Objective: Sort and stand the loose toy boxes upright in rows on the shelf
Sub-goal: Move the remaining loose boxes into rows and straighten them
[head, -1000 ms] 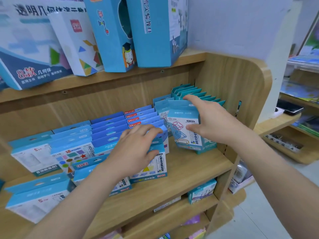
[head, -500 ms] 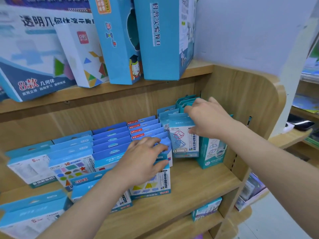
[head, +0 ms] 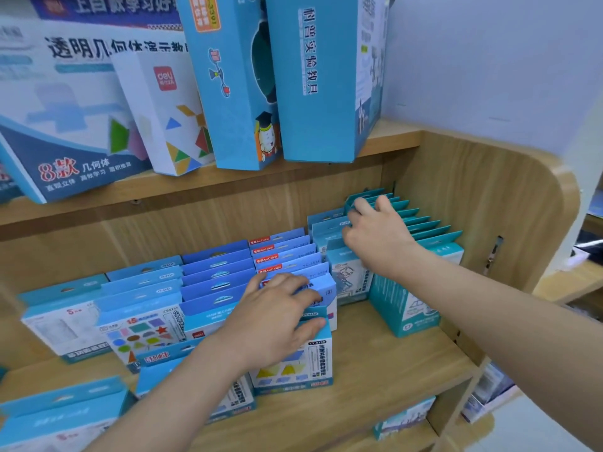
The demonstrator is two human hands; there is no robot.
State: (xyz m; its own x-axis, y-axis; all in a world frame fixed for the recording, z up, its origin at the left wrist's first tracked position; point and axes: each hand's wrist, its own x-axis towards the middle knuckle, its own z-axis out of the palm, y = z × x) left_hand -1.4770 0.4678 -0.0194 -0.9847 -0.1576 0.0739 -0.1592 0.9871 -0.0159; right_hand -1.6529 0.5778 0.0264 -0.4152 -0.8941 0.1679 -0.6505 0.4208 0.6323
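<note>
Small blue toy boxes stand in rows on the wooden shelf (head: 391, 370). My left hand (head: 277, 318) rests flat on the top of a front box with coloured shapes (head: 293, 363) and on the red-labelled row (head: 280, 252) behind it. My right hand (head: 378, 236) reaches over the light-blue row with wireframe prints (head: 349, 278), its fingers curled over those box tops. This row stands against the teal row (head: 427, 223) at the far right. Its thumb is hidden.
Dark-blue boxes (head: 218, 275) and shape-print boxes (head: 140, 331) fill the middle and left. Loose boxes lie flat at the front left (head: 58, 415). Large boxes (head: 319, 76) lean on the shelf above. The side panel (head: 489, 207) closes the right end.
My right hand brought the light-blue box upright into its row beside the teal boxes and slid back along the tops. My left hand stayed on the front boxes.
</note>
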